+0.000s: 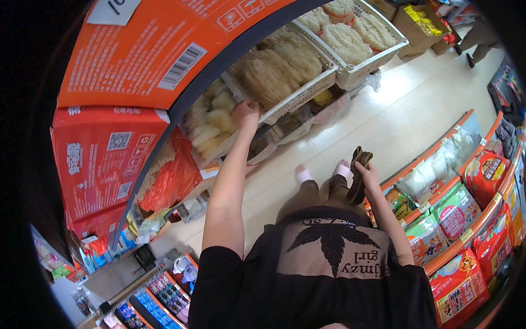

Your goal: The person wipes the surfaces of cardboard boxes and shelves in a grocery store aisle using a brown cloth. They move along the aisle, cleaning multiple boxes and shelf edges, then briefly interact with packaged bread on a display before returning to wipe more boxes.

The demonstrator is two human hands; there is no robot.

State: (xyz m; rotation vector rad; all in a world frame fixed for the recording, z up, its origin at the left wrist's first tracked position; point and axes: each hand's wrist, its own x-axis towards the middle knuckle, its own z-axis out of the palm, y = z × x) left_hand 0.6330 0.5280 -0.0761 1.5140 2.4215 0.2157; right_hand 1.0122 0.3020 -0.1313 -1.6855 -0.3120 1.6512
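My left hand (247, 114) reaches to the near corner of a white plastic crate (302, 92) that holds tan dried noodle bundles (273, 74). Its fingers are curled and partly hidden, so whether they grip anything does not show. Just beside it lie pale yellow, fluffy-looking bundles (220, 117) in another container. On the other side, my right hand (367, 174) is closed on a dark brown cloth (358, 181), which hangs down in front of my trouser leg. A further white crate (367, 61) with pale noodle bundles (347, 43) stands beyond the first.
Large orange (135, 57) and red cartons (111, 152) are stacked at the upper left. Shelves with orange edges (441, 189) hold bagged goods at the right. Below the crates sits a red plastic bag (176, 181). A person's legs (478, 41) show at the upper right.
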